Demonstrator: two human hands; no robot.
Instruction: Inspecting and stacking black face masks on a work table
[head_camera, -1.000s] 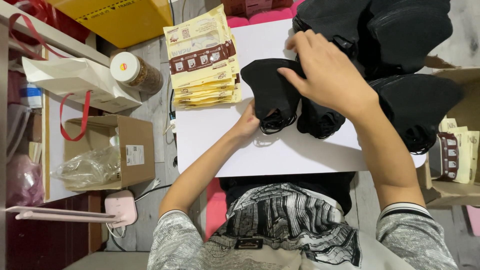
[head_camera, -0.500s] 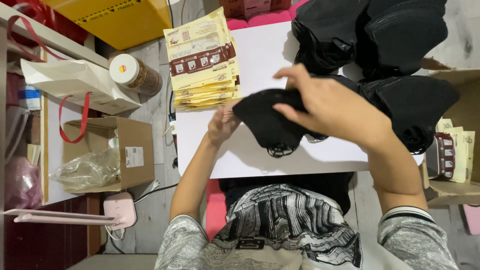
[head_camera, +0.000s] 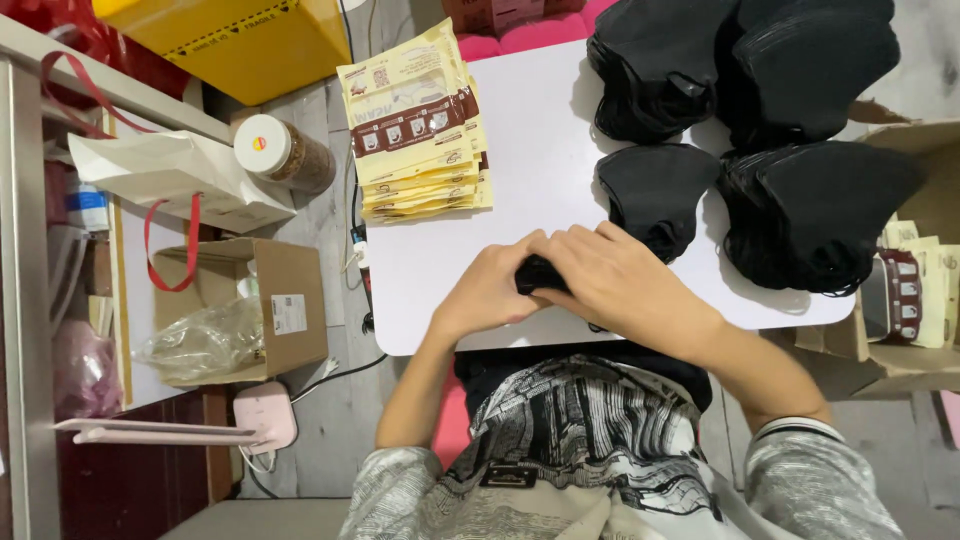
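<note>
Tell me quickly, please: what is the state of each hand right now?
Left hand: closed on the folded black mask, above the white table.
Right hand: closed over the same mask from the other side.

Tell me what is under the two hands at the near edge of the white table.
A black mask shows between the left hand and right hand, resting on the white table. Most of it is covered by the hands, so its shape and count cannot be told.
</note>
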